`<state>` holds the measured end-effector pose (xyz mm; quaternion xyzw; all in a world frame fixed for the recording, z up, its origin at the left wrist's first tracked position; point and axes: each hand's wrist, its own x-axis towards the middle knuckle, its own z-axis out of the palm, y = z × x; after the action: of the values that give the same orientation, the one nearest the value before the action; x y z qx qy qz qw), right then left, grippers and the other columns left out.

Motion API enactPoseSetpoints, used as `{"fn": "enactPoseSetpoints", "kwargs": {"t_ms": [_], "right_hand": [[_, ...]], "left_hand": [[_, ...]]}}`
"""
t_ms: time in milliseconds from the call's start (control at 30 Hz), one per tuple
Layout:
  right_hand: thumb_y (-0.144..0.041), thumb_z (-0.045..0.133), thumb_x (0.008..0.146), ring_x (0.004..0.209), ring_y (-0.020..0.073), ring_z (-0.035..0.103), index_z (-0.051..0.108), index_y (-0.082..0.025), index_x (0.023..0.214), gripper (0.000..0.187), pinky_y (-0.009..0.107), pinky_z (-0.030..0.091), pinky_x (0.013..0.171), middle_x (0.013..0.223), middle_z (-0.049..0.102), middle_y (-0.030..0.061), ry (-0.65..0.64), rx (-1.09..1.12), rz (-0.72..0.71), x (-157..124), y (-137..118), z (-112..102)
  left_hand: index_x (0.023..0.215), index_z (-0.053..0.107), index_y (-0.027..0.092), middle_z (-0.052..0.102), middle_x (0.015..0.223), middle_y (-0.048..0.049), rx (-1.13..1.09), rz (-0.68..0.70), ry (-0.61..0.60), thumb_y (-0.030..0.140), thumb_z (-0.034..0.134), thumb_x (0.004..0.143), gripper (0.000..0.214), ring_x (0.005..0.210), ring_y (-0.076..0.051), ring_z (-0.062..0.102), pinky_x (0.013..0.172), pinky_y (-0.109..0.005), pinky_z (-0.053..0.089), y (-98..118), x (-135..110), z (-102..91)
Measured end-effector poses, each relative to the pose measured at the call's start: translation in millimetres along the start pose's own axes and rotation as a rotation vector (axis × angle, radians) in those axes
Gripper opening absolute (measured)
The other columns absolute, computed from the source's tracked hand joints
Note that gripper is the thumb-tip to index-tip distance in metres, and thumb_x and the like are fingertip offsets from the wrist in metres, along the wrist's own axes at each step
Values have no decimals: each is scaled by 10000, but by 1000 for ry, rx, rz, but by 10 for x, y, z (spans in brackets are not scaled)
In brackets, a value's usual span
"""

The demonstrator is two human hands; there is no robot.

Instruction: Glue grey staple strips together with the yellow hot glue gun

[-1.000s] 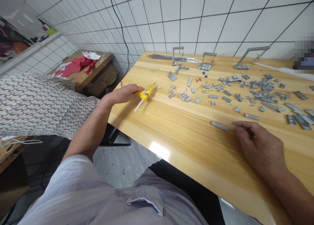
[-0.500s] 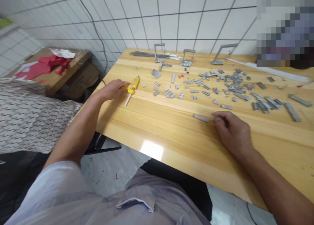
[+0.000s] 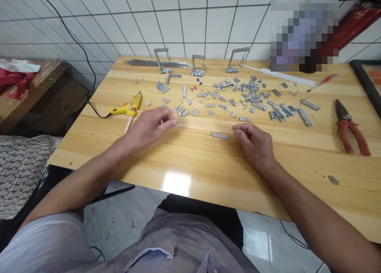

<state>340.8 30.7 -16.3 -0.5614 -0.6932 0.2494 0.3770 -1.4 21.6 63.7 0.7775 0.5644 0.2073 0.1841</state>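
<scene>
My left hand (image 3: 150,126) hovers low over the wooden table (image 3: 208,165), blurred by motion, fingers loosely stretched toward the scattered metal pieces, holding nothing that I can see. The yellow glue gun (image 3: 127,107) lies on the table to its left, apart from the hand. My right hand (image 3: 254,144) rests on the table with fingers curled, its fingertips beside a single grey staple strip (image 3: 220,136). Several grey staple strips (image 3: 253,100) are strewn across the table's far half.
Red-handled pliers (image 3: 349,132) lie at the right. Three bent metal brackets (image 3: 198,64) and a bundle of thin wires (image 3: 149,62) stand along the tiled wall. A black cord (image 3: 95,110) runs off the left edge. Cardboard boxes (image 3: 35,94) sit lower left.
My left hand let go of the glue gun and swung right toward the middle of the table. The camera turned right, bringing the pliers into view. My right hand stayed by the staple strip.
</scene>
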Motion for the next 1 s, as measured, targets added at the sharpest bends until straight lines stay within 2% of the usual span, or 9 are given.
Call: {"fn": "enactPoseSetpoints", "kwargs": {"t_ms": [67,167,333,500,600,800,900,1000], "right_hand": [[-410,603,942,589,143,549,781,-239,975,249,293,468,610,685,673,-15,-9,-5,-21,-3,-5,1],[-395,621,943,652,166,614,764,-240,981,214,321,513,656,776,726,15,-15,-17,-94,-10,-1,6],[-369,652,962,833,234,692,737,-255,1058,172,410,570,802,891,750,61,-62,-127,-286,-19,32,19],[-333,640,974,960,276,686,720,-253,1145,205,453,569,874,1001,761,98,-98,-265,-404,-25,55,83],[-310,623,984,952,276,671,729,-256,1088,158,441,561,838,1011,752,104,-119,-334,-413,-27,45,122],[-342,558,1025,907,258,659,726,-253,953,203,430,539,839,912,730,89,-147,-238,-320,3,-57,70],[-387,579,998,797,218,619,711,-257,880,219,385,502,775,843,691,48,-185,-107,-156,39,-140,-1],[-460,633,939,744,183,561,681,-243,804,260,340,451,735,792,639,7,-236,68,80,73,-224,-66]], "left_hand": [[780,555,206,601,728,8,-120,83,-74,467,521,1033,365,668,-137,540,648,-291,408,181,62,237],[705,457,204,487,657,28,-255,107,-81,431,496,1039,405,614,-121,460,618,-290,352,338,154,536],[680,385,214,389,642,43,-437,56,-38,425,503,1027,424,609,-122,407,609,-296,335,367,232,854],[740,501,215,517,682,24,-441,132,-2,393,528,1032,342,646,-138,487,649,-301,396,281,190,992],[826,579,221,610,772,-7,-422,230,4,351,532,1040,254,718,-153,557,705,-312,443,249,164,1027],[859,592,219,605,788,-6,-419,293,49,283,563,1025,180,744,-153,558,723,-312,450,211,160,1060],[888,602,222,624,815,-9,-461,280,60,279,554,1028,159,744,-148,558,715,-306,456,208,158,1054],[943,619,225,655,857,-17,-506,254,61,298,564,1025,123,748,-145,572,712,-303,469,204,153,1054]]}}
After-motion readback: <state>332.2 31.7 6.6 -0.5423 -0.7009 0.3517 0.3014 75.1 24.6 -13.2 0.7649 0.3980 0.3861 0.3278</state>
